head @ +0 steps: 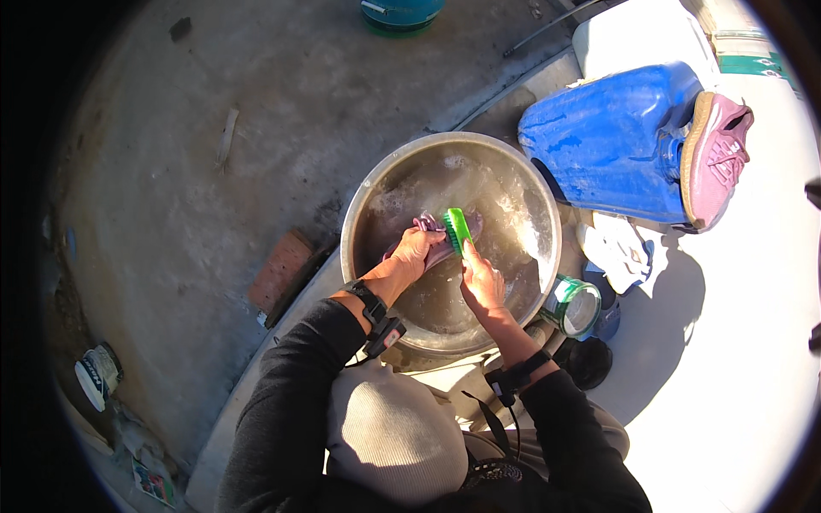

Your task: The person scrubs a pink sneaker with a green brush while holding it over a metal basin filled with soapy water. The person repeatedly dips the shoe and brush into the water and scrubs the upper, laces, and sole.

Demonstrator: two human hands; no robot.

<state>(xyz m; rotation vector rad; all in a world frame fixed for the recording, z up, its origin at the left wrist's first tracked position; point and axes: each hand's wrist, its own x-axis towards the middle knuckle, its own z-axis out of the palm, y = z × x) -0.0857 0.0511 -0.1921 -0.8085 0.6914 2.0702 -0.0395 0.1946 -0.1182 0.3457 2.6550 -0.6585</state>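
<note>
A round metal basin (pixel 354 221) of cloudy, sudsy water stands before me. Over the water my left hand (pixel 415 249) grips a wet purple shoe (pixel 439 258), whose laces show beside my fingers; much of the shoe is hidden by the hand and the water. My right hand (pixel 482 277) is closed around the handle of a bright green scrubbing brush (pixel 458 227). The brush's green bristles face left, close to the shoe and my left fingertips; whether they touch it I cannot tell.
Right of the basin lies a blue plastic jerrycan (pixel 603 144), with a pink lace-up shoe (pixel 715 160) against its end. White shoes (pixel 616 253) and a green-rimmed clear container (pixel 579 309) are nearer. A brick (pixel 280 269) lies left; a teal bucket (pixel 403 14) stands beyond.
</note>
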